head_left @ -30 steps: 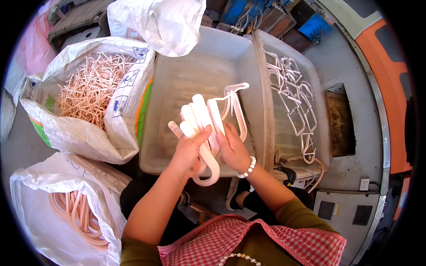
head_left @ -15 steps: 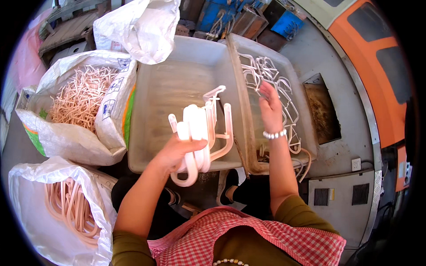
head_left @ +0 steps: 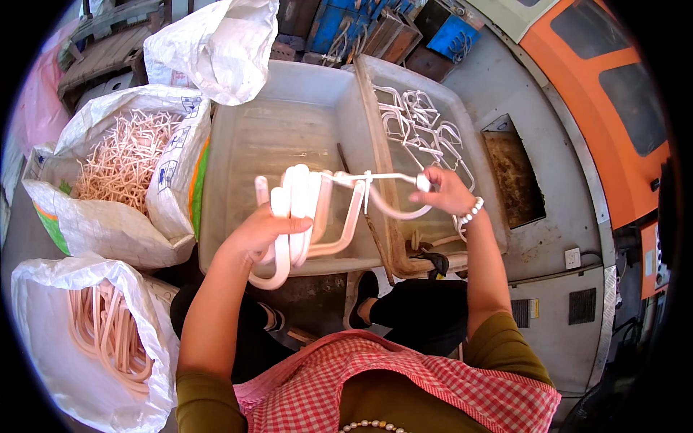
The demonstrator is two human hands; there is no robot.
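My left hand [head_left: 263,231] is closed round a bundle of pale pink, U-shaped plastic pieces [head_left: 297,198], its thumb pressed across them. They stand in the air over the near part of a large whitish tub [head_left: 234,137]. Between thumb and fingers, my right hand [head_left: 446,193] pinches the end of another pale plastic piece [head_left: 397,213], curved, with a thin white bar along its top. That bar reaches across to the bundle; whether they touch I cannot tell. Under my right hand lies a second tub [head_left: 375,123] with several tangled pale plastic frames [head_left: 419,119] inside.
To the left, a woven sack [head_left: 90,220] holds thin pink plastic scraps [head_left: 126,159]. Nearer, a white-lined sack [head_left: 43,317] contains curved pink pieces [head_left: 112,332]. A grey machine panel [head_left: 559,317] and an orange machine cover [head_left: 603,108] stand at the right.
My right hand has moved nearer from above the right tub and now grips a curved plastic piece. The left hand's bundle has shifted slightly left in view.
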